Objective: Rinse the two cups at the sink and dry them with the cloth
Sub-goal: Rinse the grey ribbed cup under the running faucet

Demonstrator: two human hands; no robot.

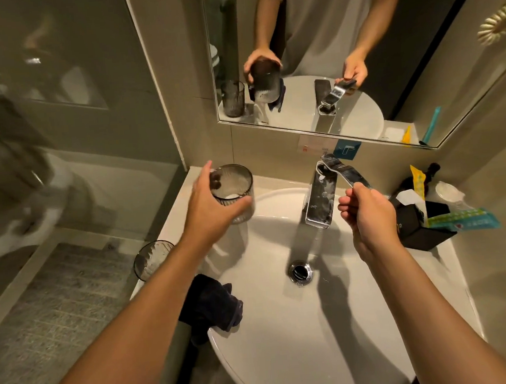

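Note:
My left hand (209,209) grips a smoky ribbed glass cup (235,184) at the sink's back-left rim, tilted toward me with water inside; the mirror shows water spilling from it. A second glass cup (151,259) stands upright on the left counter edge, partly behind my left forearm. My right hand (365,213) pinches the end of the chrome tap's lever (345,171), which is raised. A thin stream of water falls from the tap spout (319,204) toward the drain (301,272). The dark blue cloth (212,304) lies crumpled on the white basin's (289,355) left rim.
A black box (414,224) with packets, a teal wrapper (463,220) and a yellow sachet (419,180) crowd the counter right of the tap. A mirror (310,51) hangs behind the tap. A glass shower partition (43,117) stands at the left.

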